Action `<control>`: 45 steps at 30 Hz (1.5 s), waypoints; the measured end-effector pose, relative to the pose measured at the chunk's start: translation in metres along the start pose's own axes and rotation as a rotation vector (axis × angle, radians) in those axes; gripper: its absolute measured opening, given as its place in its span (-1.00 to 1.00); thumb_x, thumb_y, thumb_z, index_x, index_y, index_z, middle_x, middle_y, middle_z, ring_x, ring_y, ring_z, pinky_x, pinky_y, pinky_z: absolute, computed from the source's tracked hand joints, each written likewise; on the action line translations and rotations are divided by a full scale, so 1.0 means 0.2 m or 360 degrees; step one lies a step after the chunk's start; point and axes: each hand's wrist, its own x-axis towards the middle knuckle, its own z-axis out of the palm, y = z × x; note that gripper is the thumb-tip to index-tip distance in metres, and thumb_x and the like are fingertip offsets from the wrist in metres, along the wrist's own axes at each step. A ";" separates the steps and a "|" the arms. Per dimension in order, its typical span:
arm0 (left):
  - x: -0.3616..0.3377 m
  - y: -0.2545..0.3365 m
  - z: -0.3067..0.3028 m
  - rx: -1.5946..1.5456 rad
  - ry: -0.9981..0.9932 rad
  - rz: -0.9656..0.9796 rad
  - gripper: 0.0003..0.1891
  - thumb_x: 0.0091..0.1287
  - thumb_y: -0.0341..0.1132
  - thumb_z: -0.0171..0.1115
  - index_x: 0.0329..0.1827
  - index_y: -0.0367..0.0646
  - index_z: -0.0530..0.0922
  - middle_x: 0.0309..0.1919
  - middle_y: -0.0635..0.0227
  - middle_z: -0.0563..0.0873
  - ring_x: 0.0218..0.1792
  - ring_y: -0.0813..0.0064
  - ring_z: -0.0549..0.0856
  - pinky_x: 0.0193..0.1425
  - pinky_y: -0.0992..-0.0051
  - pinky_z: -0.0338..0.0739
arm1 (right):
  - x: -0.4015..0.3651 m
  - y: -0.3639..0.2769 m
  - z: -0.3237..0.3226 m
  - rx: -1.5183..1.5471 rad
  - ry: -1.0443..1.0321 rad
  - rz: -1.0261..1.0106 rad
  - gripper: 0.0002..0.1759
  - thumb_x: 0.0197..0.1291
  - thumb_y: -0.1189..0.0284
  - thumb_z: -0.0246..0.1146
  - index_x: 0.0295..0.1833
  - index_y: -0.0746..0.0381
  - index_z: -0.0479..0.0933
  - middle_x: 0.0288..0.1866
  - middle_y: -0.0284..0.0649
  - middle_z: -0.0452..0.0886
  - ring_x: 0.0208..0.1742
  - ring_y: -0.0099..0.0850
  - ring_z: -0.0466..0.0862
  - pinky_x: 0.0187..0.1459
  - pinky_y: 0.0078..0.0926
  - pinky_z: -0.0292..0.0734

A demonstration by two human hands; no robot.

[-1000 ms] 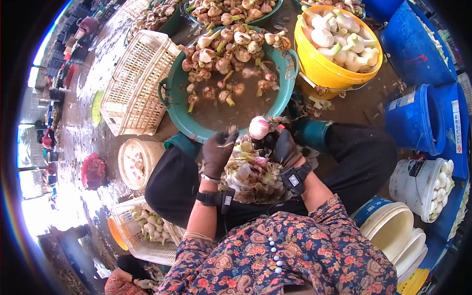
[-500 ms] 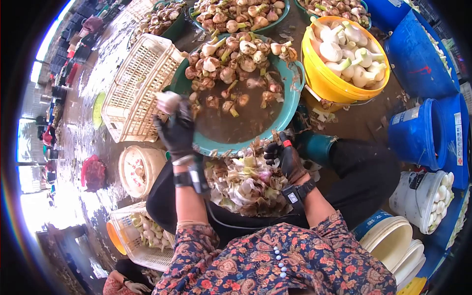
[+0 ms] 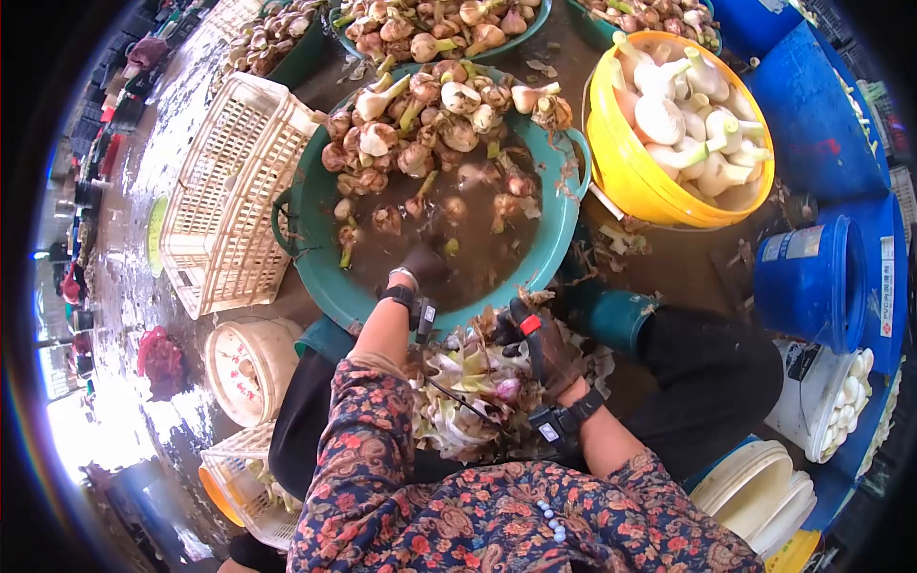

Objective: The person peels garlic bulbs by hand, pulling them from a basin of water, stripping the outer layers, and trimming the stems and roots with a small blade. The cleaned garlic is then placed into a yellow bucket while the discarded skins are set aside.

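My left hand, in a dark glove, reaches into the muddy water of a green tub. Its fingers are under the surface or blurred, so their grip is hidden. Around it float a few garlic bulbs, and more unpeeled garlic is heaped along the tub's far side. My right hand, also gloved, is curled over a pile of garlic skins in front of my body. A dark piece with a red band lies along the thumb side; what it is I cannot make out.
To the right of the tub stands a yellow bucket of peeled garlic. Stacked white baskets and a white bucket are on the left. Blue buckets line the right side; more tubs of garlic lie ahead.
My left hand has gone from the tub's left rim, where it held a garlic bulb, down into the water; the bulb no longer shows in it. My right hand has shifted slightly toward me.
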 end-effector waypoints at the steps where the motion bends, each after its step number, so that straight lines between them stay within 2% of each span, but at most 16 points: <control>1: -0.03 0.01 0.01 -0.0412 -0.0124 -0.0100 -0.51 -0.02 -0.37 0.34 0.04 -0.25 0.52 -0.17 0.23 0.67 -0.15 0.42 0.61 0.00 0.47 0.50 | 0.00 -0.01 0.00 -0.0034 0.0057 -0.0001 -0.47 0.19 -0.08 0.17 -0.28 0.24 0.55 -0.44 -0.37 0.56 -0.49 -0.62 0.52 -0.48 -0.67 0.40; 7: -0.21 0.08 0.09 -0.0356 -0.0044 -0.0046 -0.51 0.00 -0.29 0.33 0.05 -0.18 0.50 -0.10 0.13 0.66 -0.17 0.43 0.63 -0.11 0.45 0.52 | -0.01 0.03 -0.03 0.0231 -0.0002 -0.0053 -0.42 0.20 -0.14 0.10 -0.34 0.23 0.52 -0.55 -0.44 0.47 -0.64 -0.65 0.40 -0.63 -0.68 0.29; 8: -0.19 0.08 0.12 -0.0735 -0.0062 -0.0031 -0.28 -0.09 -0.26 0.50 0.16 -0.31 0.41 0.02 0.20 0.61 0.00 0.41 0.56 0.12 0.46 0.44 | -0.03 0.01 -0.02 0.0255 0.0018 -0.0059 -0.42 0.20 -0.14 0.10 -0.33 0.24 0.52 -0.56 -0.43 0.47 -0.64 -0.65 0.40 -0.63 -0.68 0.29; 9: -0.17 0.08 0.15 -0.0732 -0.0051 -0.0010 -0.28 -0.09 -0.26 0.50 0.16 -0.31 0.41 0.02 0.20 0.61 0.00 0.41 0.56 0.12 0.46 0.44 | -0.04 -0.01 -0.02 0.0276 0.0036 -0.0075 -0.41 0.20 -0.14 0.10 -0.32 0.26 0.52 -0.56 -0.41 0.47 -0.65 -0.64 0.40 -0.63 -0.67 0.29; 12: -0.10 0.26 0.20 -0.0148 0.0113 0.0149 0.06 -0.18 -0.22 0.52 0.42 -0.21 0.08 0.19 -0.02 0.46 0.19 0.13 0.48 0.26 0.38 0.36 | -0.01 0.02 -0.06 0.0289 0.0057 -0.0098 -0.37 0.19 -0.15 0.10 -0.31 0.29 0.55 -0.56 -0.38 0.48 -0.64 -0.62 0.42 -0.61 -0.66 0.34; 16: 0.02 0.48 0.26 0.0232 0.0177 0.0263 -0.01 -0.11 -0.26 0.42 0.45 0.03 0.06 0.22 -0.13 0.40 0.24 0.00 0.40 0.30 0.28 0.33 | 0.00 0.00 -0.09 0.0237 0.0159 -0.0111 -0.34 0.17 -0.17 0.12 -0.26 0.31 0.58 -0.53 -0.36 0.52 -0.62 -0.61 0.45 -0.58 -0.67 0.39; 19: 0.07 0.55 0.22 0.0476 0.0016 0.0168 -0.14 -0.01 -0.24 0.32 0.41 -0.07 0.12 0.32 -0.22 0.19 0.28 -0.04 0.35 0.36 0.27 0.28 | 0.01 0.00 -0.08 0.0244 0.0166 -0.0105 -0.36 0.18 -0.14 0.12 -0.24 0.31 0.59 -0.52 -0.38 0.52 -0.61 -0.62 0.45 -0.58 -0.67 0.38; 23: 0.22 0.41 0.27 0.0488 -0.0100 0.0192 -0.23 -0.05 -0.19 0.38 0.30 -0.14 0.32 0.21 -0.10 0.42 0.18 0.03 0.48 0.25 0.31 0.38 | 0.04 0.01 -0.08 0.0139 0.0205 -0.0103 -0.42 0.20 -0.09 0.14 -0.25 0.29 0.59 -0.52 -0.41 0.49 -0.60 -0.64 0.45 -0.56 -0.69 0.37; 26: 0.14 0.41 0.19 -0.0267 -0.0299 0.0107 -0.35 -0.12 -0.11 0.47 0.06 -0.24 0.54 -0.10 0.13 0.68 -0.11 0.33 0.65 0.00 0.42 0.50 | 0.08 0.03 -0.14 0.0160 0.0218 -0.0130 -0.46 0.21 -0.07 0.15 -0.27 0.26 0.59 -0.52 -0.42 0.49 -0.59 -0.65 0.45 -0.56 -0.69 0.36; 29: -0.07 0.50 0.08 -0.0552 -0.0510 -0.0013 -0.41 0.04 -0.07 0.40 0.08 -0.27 0.53 -0.05 0.19 0.66 -0.06 0.38 0.63 0.08 0.47 0.47 | 0.05 0.00 -0.12 0.0319 0.0267 -0.0117 -0.49 0.23 -0.04 0.16 -0.31 0.24 0.60 -0.57 -0.46 0.46 -0.59 -0.68 0.42 -0.56 -0.67 0.31; 30: -0.18 0.53 0.09 -0.1046 -0.0546 -0.0061 -0.50 0.13 -0.16 0.34 0.07 -0.29 0.52 -0.06 0.24 0.66 -0.08 0.46 0.62 0.04 0.50 0.48 | 0.08 0.04 -0.15 0.0305 0.0257 -0.0177 -0.51 0.24 0.00 0.15 -0.32 0.26 0.61 -0.59 -0.47 0.46 -0.58 -0.68 0.39 -0.54 -0.64 0.30; 33: -0.30 0.46 0.05 -0.0866 -0.0584 0.0389 -0.54 0.16 -0.24 0.32 0.07 -0.32 0.51 -0.05 0.28 0.64 -0.08 0.52 0.60 0.04 0.52 0.47 | 0.12 0.08 -0.21 0.0095 0.0323 -0.0422 -0.55 0.28 0.11 0.16 -0.35 0.32 0.60 -0.62 -0.42 0.49 -0.53 -0.67 0.34 -0.46 -0.52 0.33; 35: -0.51 0.64 -0.03 -0.0825 -0.0513 0.0353 -0.54 0.15 -0.27 0.31 0.08 -0.34 0.50 -0.09 0.29 0.65 -0.11 0.58 0.60 0.02 0.53 0.49 | 0.01 -0.03 -0.15 -0.0521 0.0545 -0.0834 -0.59 0.27 0.18 0.19 -0.36 0.36 0.59 -0.64 -0.30 0.51 -0.50 -0.66 0.34 -0.42 -0.45 0.37; 39: -0.76 0.79 -0.06 -0.0789 -0.0583 0.0375 -0.52 0.09 -0.38 0.35 0.09 -0.38 0.49 -0.16 0.30 0.68 -0.18 0.61 0.61 -0.02 0.55 0.52 | -0.02 -0.02 -0.11 -0.0839 0.0490 -0.1062 -0.58 0.19 0.13 0.25 -0.38 0.34 0.61 -0.61 -0.10 0.56 -0.56 -0.40 0.54 -0.41 -0.36 0.42; 40: -0.80 0.79 -0.06 -0.0675 -0.0458 0.0412 -0.50 0.04 -0.32 0.40 0.04 -0.37 0.52 -0.19 0.29 0.69 -0.20 0.61 0.62 -0.04 0.54 0.53 | -0.06 -0.05 -0.11 -0.0846 0.0382 -0.0990 -0.57 0.19 0.13 0.22 -0.43 0.33 0.59 -0.60 -0.01 0.55 -0.56 -0.15 0.56 -0.43 -0.28 0.41; 45: -0.95 0.85 -0.09 -0.0605 -0.0290 0.0400 -0.48 -0.02 -0.26 0.46 -0.01 -0.37 0.55 -0.24 0.27 0.71 -0.24 0.59 0.64 -0.08 0.54 0.55 | -0.12 -0.03 -0.10 -0.1191 0.0327 -0.1051 -0.59 0.25 0.24 0.13 -0.51 0.35 0.53 -0.57 0.11 0.50 -0.54 0.00 0.52 -0.46 -0.20 0.37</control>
